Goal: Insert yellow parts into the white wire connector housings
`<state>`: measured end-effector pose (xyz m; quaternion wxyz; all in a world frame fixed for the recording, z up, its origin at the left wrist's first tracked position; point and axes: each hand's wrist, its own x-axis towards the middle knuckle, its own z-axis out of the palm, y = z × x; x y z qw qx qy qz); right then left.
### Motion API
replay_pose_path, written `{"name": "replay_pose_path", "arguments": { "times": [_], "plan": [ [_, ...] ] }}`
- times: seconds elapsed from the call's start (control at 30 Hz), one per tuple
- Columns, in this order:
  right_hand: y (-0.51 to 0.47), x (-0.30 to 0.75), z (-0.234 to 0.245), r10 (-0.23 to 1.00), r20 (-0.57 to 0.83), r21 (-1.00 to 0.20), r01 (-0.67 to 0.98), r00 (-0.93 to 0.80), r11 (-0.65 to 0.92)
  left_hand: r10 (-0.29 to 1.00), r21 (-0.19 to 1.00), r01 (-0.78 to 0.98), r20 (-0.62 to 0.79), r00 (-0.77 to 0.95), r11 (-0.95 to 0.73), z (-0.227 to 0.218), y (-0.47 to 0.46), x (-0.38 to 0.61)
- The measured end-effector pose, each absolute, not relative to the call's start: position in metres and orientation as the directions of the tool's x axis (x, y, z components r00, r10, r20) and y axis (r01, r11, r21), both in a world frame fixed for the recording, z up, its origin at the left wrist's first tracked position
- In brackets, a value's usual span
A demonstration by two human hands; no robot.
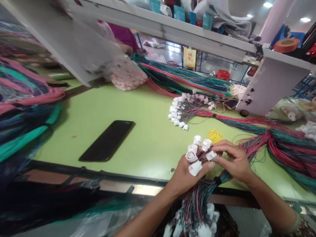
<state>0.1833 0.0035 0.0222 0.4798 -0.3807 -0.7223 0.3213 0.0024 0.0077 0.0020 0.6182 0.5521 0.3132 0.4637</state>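
Cradling white plastic wire connectors (192,156) in your half-open left hand (187,176), you pinch one with your curled right hand (234,161).

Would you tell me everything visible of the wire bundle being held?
This wire harness bundle is many thin red, green and dark wires, cinched by a black tie. White plastic connectors crowd its upper end, held between the left hand and right hand. The wires droop past the table edge to more white connectors.

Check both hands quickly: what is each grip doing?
Left hand: closed, holding a wire bundle.
Right hand: closed, pinching a white connector.
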Motion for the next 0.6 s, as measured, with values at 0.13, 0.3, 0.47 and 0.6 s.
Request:
{"name": "replay_pose_path", "arguments": {
  "times": [0.13, 0.3, 0.47, 0.6],
  "plan": [
    [0.011, 0.197, 0.031, 0.831, 0.483, -0.793, 0.265, -0.276, 0.549, 0.950, 0.941, -0.282, -0.101, 0.295, 0.187, 0.005, 0.012, 0.000],
    [0.026, 0.229, 0.026, 0.902, 0.397, -0.730, 0.537, -0.171, 0.423, 0.938, 0.875, -0.361, -0.245, 0.244, 0.322, 0.005, 0.014, -0.003],
    [0.026, 0.243, 0.005, 0.946, 0.133, -0.499, 0.804, -0.297, 0.323, 0.946, 0.861, -0.409, -0.219, 0.240, 0.303, 0.003, 0.013, -0.001],
    [0.024, 0.237, -0.009, 0.955, 0.144, -0.353, 0.888, -0.260, 0.295, 0.955, 0.872, -0.401, -0.213, 0.208, 0.282, 0.002, 0.011, 0.002]
  ]
}}
